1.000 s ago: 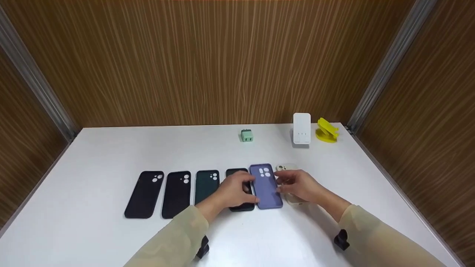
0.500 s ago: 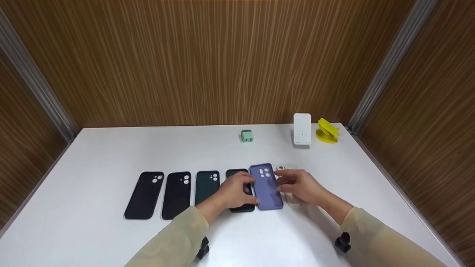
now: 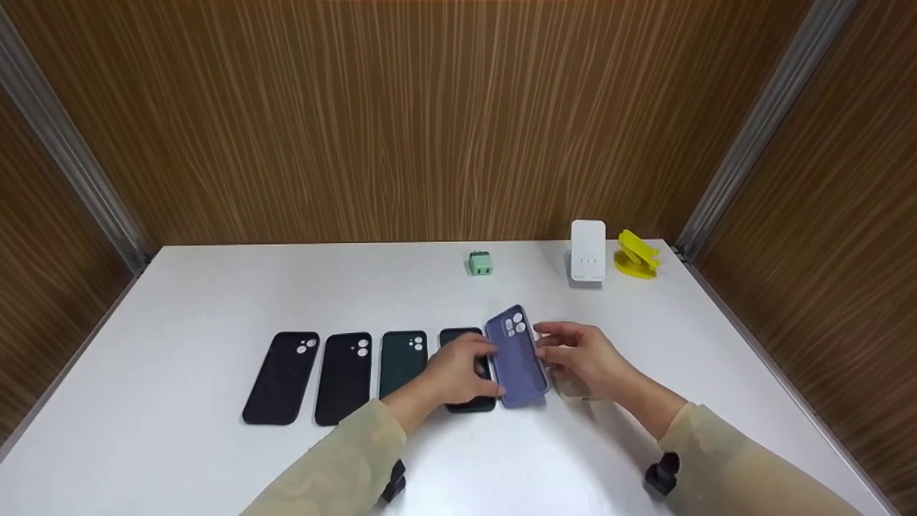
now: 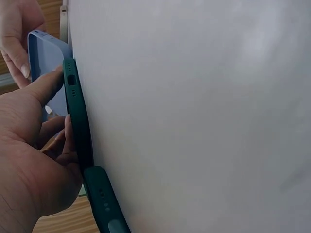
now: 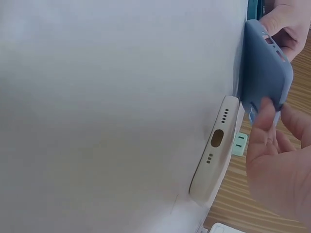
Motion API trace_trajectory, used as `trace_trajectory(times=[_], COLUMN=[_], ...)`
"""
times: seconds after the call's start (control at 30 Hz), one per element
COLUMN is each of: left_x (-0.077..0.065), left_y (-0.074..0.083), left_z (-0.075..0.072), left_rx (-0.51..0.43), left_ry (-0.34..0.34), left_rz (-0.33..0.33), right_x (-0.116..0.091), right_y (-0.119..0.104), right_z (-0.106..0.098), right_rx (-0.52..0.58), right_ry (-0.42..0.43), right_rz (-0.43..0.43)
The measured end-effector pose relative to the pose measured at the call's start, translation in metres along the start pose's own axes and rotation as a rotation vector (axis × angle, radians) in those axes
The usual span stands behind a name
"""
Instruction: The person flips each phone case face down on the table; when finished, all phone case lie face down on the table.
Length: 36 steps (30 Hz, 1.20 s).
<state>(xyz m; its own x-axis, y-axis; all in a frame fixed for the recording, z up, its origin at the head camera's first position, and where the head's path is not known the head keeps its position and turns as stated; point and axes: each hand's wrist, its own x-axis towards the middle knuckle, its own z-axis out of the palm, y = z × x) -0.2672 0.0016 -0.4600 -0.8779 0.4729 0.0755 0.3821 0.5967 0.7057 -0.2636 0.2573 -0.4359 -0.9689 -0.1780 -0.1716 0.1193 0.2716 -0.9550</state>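
A purple phone case [image 3: 517, 362] with camera cutouts is tilted, its right side raised and its left edge low. My right hand [image 3: 587, 355] pinches that raised edge; in the right wrist view the thumb presses the outer back [image 5: 265, 77]. Fingertips and thumb of my left hand [image 3: 458, 369] rest along the low left edge. Beneath the left hand lies a dark green phone case [image 4: 77, 114], partly covered. On the table under my right hand is a cream phone case [image 5: 214, 150], mostly hidden in the head view.
Further left lie another dark green case [image 3: 402, 358] and two black cases [image 3: 344, 380], [image 3: 281, 378] in a row. Behind stand a mint charger plug [image 3: 481, 263], a white upright device [image 3: 588, 251] and a yellow phone stand [image 3: 636, 254]. Wood-grain walls enclose the white table [image 3: 215, 301].
The purple case lay nearly flat before; its right side is now lifted by my right hand, and it leans to the left. My left hand has stayed at its left edge.
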Motion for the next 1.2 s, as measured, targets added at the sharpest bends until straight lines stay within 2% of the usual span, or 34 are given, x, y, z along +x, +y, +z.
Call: trace_trajectory(times=[0.23, 0.33, 0.43, 0.5, 0.6, 0.77, 0.87, 0.97, 1.2], left_x=[0.002, 0.003, 0.003, 0.004, 0.004, 0.005, 0.006, 0.006, 0.007], left_y=[0.002, 0.006, 0.013, 0.017, 0.024, 0.032, 0.034, 0.036, 0.037], left_z=[0.000, -0.004, -0.009, -0.011, -0.011, -0.006, -0.002, 0.001, 0.000], left_rx=[0.015, 0.005, -0.018, -0.055, -0.162, -0.391, -0.487, -0.537, -0.571], left_ry=[-0.009, -0.021, 0.007, 0.036, 0.057, -0.022, -0.069, -0.093, -0.114], left_rz=[0.016, -0.004, -0.042, -0.070, -0.101, -0.140, -0.162, -0.181, -0.211], right_x=[0.000, 0.000, 0.001, 0.001, 0.001, 0.001, 0.001, 0.001, 0.002], right_y=[0.000, 0.001, 0.002, 0.003, 0.003, 0.001, -0.002, -0.004, -0.004], right_z=[-0.003, -0.003, -0.003, -0.003, -0.004, -0.004, -0.002, 0.000, 0.002], right_rx=[0.025, 0.021, 0.010, 0.000, -0.010, 0.006, 0.023, 0.053, 0.100], right_ry=[-0.019, -0.011, 0.003, 0.013, 0.016, 0.008, -0.015, -0.035, -0.043], right_rz=[0.031, 0.035, 0.039, 0.045, 0.052, 0.062, 0.039, 0.017, 0.016])
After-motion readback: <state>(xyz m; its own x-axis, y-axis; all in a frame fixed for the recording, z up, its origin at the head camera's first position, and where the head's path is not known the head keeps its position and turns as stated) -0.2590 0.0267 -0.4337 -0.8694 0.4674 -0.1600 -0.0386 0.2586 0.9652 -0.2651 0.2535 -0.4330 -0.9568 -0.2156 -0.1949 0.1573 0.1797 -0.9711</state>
